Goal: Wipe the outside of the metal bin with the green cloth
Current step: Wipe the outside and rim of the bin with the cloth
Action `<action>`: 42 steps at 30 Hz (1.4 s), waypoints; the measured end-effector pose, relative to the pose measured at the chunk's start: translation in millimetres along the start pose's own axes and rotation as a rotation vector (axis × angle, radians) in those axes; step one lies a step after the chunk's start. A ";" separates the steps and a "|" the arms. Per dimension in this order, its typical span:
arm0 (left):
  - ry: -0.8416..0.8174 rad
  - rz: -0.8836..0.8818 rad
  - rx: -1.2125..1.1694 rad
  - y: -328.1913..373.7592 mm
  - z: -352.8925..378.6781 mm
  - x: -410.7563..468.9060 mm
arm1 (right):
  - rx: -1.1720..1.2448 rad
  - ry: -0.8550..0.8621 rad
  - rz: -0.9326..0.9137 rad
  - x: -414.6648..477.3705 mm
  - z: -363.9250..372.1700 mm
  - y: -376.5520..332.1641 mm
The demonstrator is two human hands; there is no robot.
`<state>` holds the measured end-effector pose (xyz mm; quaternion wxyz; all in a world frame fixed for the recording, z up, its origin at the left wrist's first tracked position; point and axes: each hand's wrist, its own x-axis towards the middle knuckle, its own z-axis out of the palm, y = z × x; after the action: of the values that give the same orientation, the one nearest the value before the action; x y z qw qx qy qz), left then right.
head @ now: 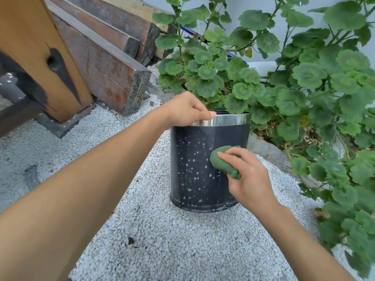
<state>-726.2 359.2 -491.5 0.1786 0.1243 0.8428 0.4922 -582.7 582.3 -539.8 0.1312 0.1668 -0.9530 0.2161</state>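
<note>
A dark metal bin (192, 169) with a shiny silver rim stands upright on white gravel, its side speckled with pale spots. My left hand (182, 112) grips the rim at the bin's upper left, thumb lying along the silver band. My right hand (245, 175) holds a bunched green cloth (220, 161) and presses it against the bin's right side about halfway up. The back of the bin is hidden.
A leafy green plant (294, 78) crowds the bin from behind and along the right. Heavy wooden beams (113, 67) and a wooden post (40, 57) lean at the left. White gravel (162, 240) covers the ground in front.
</note>
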 end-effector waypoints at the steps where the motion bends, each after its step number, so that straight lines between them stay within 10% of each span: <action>1: -0.001 -0.006 -0.006 -0.8 -0.2 1.4 | 0.002 -0.025 0.009 -8.0 2.3 -0.4; 15: -0.035 -0.026 0.010 5.8 -2.1 -1.1 | -0.030 -0.380 0.067 -95.3 20.7 -9.9; 32: 0.061 -0.095 -0.146 -18.7 -2.5 -0.8 | -0.008 0.157 0.001 57.2 -20.3 -38.6; 42: 0.047 -0.159 -0.114 -19.9 -6.9 -3.8 | -0.166 0.007 -0.008 81.4 -9.4 -39.9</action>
<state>-726.3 342.6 -505.1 0.2041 0.0350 0.8247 0.5263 -640.2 531.3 -490.6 0.1485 0.1584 -0.9666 0.1362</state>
